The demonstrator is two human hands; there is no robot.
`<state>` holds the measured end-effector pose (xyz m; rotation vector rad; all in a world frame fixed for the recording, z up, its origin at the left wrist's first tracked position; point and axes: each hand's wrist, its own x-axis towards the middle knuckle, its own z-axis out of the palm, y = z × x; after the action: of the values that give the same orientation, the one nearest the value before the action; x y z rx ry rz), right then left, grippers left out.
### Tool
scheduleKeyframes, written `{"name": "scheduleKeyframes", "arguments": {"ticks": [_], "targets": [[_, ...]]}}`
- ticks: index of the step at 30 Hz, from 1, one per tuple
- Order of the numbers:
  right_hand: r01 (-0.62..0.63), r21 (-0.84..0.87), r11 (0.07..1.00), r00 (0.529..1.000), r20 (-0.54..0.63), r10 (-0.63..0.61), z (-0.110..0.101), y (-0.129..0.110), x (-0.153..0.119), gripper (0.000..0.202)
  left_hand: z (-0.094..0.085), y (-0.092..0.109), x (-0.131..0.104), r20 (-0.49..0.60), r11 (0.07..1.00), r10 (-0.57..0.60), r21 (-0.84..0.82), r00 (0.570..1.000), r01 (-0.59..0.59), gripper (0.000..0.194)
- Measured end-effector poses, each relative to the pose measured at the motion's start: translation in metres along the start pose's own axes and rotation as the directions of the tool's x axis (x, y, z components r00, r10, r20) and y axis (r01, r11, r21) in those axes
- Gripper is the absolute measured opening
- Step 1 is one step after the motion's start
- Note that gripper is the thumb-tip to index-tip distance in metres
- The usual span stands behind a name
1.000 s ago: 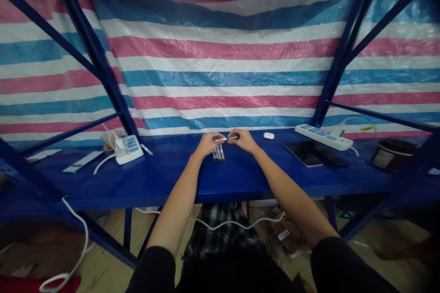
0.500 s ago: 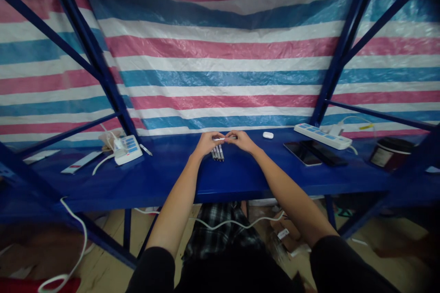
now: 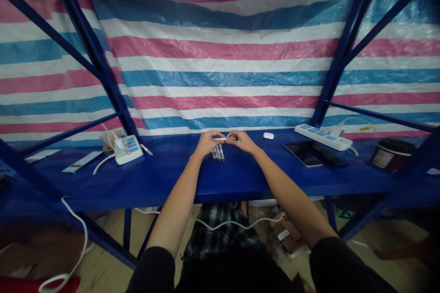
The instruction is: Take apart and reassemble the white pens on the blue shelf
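Observation:
A slim white marker pen [image 3: 222, 138] is held sideways between both hands above the blue shelf. My left hand [image 3: 206, 143] pinches its left part, and my right hand [image 3: 241, 141] grips the darker right end. Just below the hands, several white marker pens [image 3: 217, 152] lie side by side on the shelf, their dark ends towards me. Another white pen [image 3: 146, 149] rests apart, beside the left power strip. The fingertips partly cover the held pen.
A white power strip [image 3: 129, 150] with plugs stands left, another power strip [image 3: 323, 137] at right. A small white case [image 3: 268, 136], two dark phones [image 3: 302, 154] and a dark tub [image 3: 392, 154] are on the right. Blue metal posts [image 3: 338, 55] frame the shelf [image 3: 233, 181].
Both hands stay in place. The fingers have shifted slightly, and more of the held pen shows between them.

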<state>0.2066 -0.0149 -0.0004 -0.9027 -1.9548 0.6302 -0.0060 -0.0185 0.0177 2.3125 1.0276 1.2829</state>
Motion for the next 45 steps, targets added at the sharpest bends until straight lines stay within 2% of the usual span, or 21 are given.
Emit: {"name": "scheduleKeyframes", "arguments": {"ticks": [3,6,9,27,31,37,40,42,45], "targets": [[-0.016,0.005,1.000,0.999,0.033,0.016,-0.0001,0.0004,-0.0002,0.039,-0.0002,0.0004,-0.0001,-0.002,1.000,0.005,0.005,1.000,-0.005,0.016],[-0.006,0.021,1.000,1.000,0.004,0.006,-0.0003,-0.0005,-0.0009,0.040,-0.0002,-0.0008,0.0001,-0.006,1.000,0.018,0.000,1.000,-0.018,0.015],[-0.040,-0.001,0.999,0.999,0.026,0.040,-0.0008,-0.0031,-0.0020,0.043,0.0001,-0.0025,0.0003,0.000,1.000,0.014,-0.009,1.000,-0.014,0.015],[-0.048,0.024,0.999,0.998,0.045,0.047,-0.0028,-0.0079,-0.0031,0.033,-0.0002,-0.0058,0.0012,-0.008,1.000,0.011,0.013,1.000,-0.011,0.015],[-0.071,-0.009,0.997,0.994,0.089,0.071,-0.0029,-0.0056,-0.0020,0.035,-0.0003,-0.0035,0.0008,-0.001,1.000,0.001,0.010,1.000,-0.001,0.014],[-0.019,-0.041,0.999,0.999,0.036,0.021,0.0016,0.0003,0.0008,0.039,-0.0008,-0.0052,0.0018,-0.018,1.000,0.024,0.014,1.000,-0.024,0.013],[0.049,-0.046,0.998,0.999,0.008,-0.049,0.0015,0.0012,0.0017,0.035,-0.0008,-0.0068,0.0020,-0.047,1.000,0.031,0.001,0.998,-0.031,0.014],[0.087,-0.079,0.993,0.996,0.015,-0.086,0.0000,0.0006,0.0019,0.034,-0.0006,-0.0069,0.0017,-0.045,1.000,0.022,-0.004,0.999,-0.022,0.014],[0.065,-0.131,0.989,0.997,0.048,-0.059,-0.0023,-0.0010,0.0013,0.036,-0.0004,-0.0054,0.0010,-0.030,1.000,-0.001,-0.020,1.000,0.001,0.014]]}}
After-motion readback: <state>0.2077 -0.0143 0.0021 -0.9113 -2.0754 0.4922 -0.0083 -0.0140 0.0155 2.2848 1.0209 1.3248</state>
